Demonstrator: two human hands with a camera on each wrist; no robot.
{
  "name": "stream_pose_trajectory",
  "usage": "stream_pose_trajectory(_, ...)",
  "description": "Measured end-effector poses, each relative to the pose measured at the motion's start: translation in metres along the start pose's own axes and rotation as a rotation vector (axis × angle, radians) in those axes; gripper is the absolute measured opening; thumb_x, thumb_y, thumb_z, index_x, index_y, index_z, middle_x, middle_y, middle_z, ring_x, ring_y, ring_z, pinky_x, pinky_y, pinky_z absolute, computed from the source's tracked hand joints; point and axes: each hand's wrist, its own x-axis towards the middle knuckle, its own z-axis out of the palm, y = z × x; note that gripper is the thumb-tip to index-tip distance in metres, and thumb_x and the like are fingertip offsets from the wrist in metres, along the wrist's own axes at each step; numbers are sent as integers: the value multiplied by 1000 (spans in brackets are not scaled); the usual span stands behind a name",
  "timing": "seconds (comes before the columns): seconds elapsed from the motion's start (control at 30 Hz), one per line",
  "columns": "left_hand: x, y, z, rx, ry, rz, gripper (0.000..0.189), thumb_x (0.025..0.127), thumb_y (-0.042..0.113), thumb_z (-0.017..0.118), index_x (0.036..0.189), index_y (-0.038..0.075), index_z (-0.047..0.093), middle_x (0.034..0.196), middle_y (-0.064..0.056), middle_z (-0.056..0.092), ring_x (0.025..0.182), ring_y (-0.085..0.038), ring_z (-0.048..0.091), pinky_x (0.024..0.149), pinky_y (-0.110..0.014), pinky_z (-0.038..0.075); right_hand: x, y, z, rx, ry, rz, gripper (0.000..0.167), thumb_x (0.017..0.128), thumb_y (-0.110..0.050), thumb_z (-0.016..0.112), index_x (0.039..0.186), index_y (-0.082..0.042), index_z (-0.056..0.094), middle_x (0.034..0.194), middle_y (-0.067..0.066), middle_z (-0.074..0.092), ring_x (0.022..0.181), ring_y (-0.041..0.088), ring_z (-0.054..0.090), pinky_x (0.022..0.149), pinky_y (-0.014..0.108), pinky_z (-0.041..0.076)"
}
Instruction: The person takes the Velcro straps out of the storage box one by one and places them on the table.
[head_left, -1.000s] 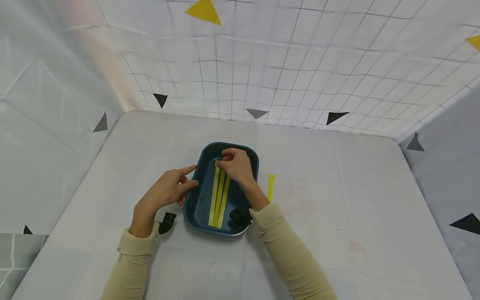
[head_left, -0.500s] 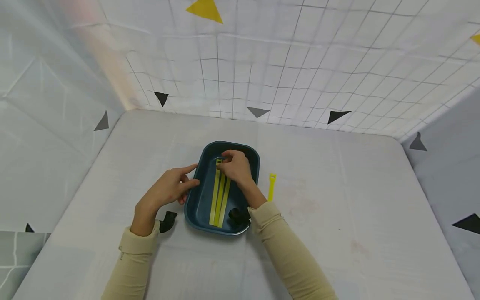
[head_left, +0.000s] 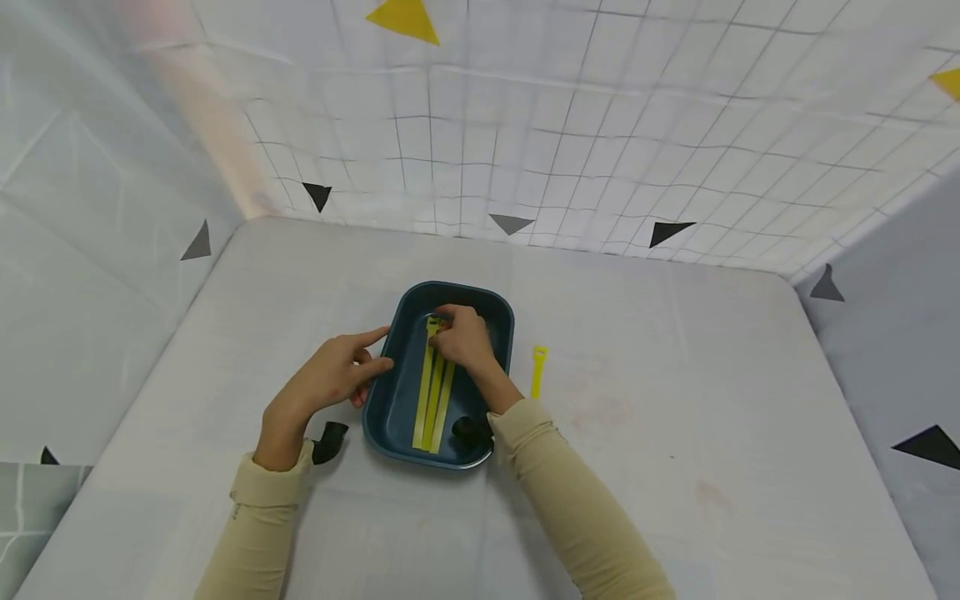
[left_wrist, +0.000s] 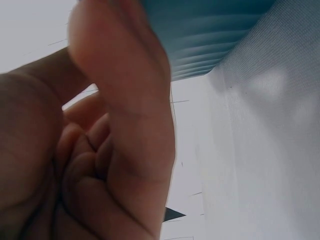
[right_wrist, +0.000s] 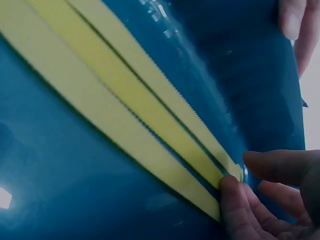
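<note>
A dark blue tray [head_left: 381,433] stands on the white-covered table. Inside it, 3 yellow hook-and-loop cable ties [head_left: 424,408] lie lengthwise, nearly side by side. My left hand [head_left: 330,372] holds the tray's left wall, thumb over the rim and other fingers outside. Reaching into the far part of the tray, my right hand [head_left: 467,340] has thumb and finger around the slotted ends of the ties. In the right wrist view the fingertips [right_wrist: 232,192] pinch at those ends, partly hiding them. The left wrist view shows my left fingers [left_wrist: 135,100] close up, below the tray's ribbed outer wall [left_wrist: 200,35].
Another yellow cable tie [head_left: 537,371] lies on the table just right of the tray, its lower end near my right sleeve. Black wrist cameras [head_left: 330,442] sit at both wrists. White sheets with grid lines and triangles rise behind and at the sides.
My right hand has shifted slightly toward the near side, its fingers still at the ties' far ends. The left hand stays on the tray wall. The whole head view has moved slightly.
</note>
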Motion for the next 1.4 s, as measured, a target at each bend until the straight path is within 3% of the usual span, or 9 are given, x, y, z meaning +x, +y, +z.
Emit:
stream_pose_trajectory(0.27,-1,3,0,1,2,-4,62,101,20,60,153,2,33,63,-5,58,50,-35,60,54,-47,54,1,0,4,-49,5,-2,49,86,-4,71,134,-2,61,93,9,67,77,19,60,71,31,52)
stream_pose_trajectory(0.5,-2,3,0,10,4,1,62,101,21,59,154,2,32,63,-5,59,50,-34,60,53,-45,54,3,0,8,-63,0,-6,44,86,1,68,129,1,63,91,11,66,73,18,59,66,27,51)
stream_pose_trajectory(0.7,-1,2,0,19,6,-2,62,101,21,59,154,2,32,64,-5,59,50,-34,60,52,-43,54,3,-3,8,-96,-8,3,45,88,-2,70,131,2,62,99,12,66,77,19,59,68,28,52)
stream_pose_trajectory(0.87,-1,2,0,18,5,-6,62,101,21,59,154,2,32,64,-5,59,50,-34,60,52,-42,54,2,-3,7,-100,-15,10,35,88,-3,71,123,1,67,99,12,65,78,20,60,67,30,53)
stream_pose_trajectory(1.13,0,2,0,7,6,-4,61,102,21,59,154,3,33,65,-5,59,50,-35,60,52,-43,54,1,-3,5,-61,-1,0,27,88,-7,72,114,0,71,102,11,68,82,21,62,71,33,54)
stream_pose_trajectory(1.4,0,2,1,-15,25,-2,61,101,22,61,153,4,36,67,-5,60,50,-33,60,52,-45,54,0,-2,4,15,41,-18,24,88,-6,70,111,-1,70,94,9,68,76,20,62,64,30,53)
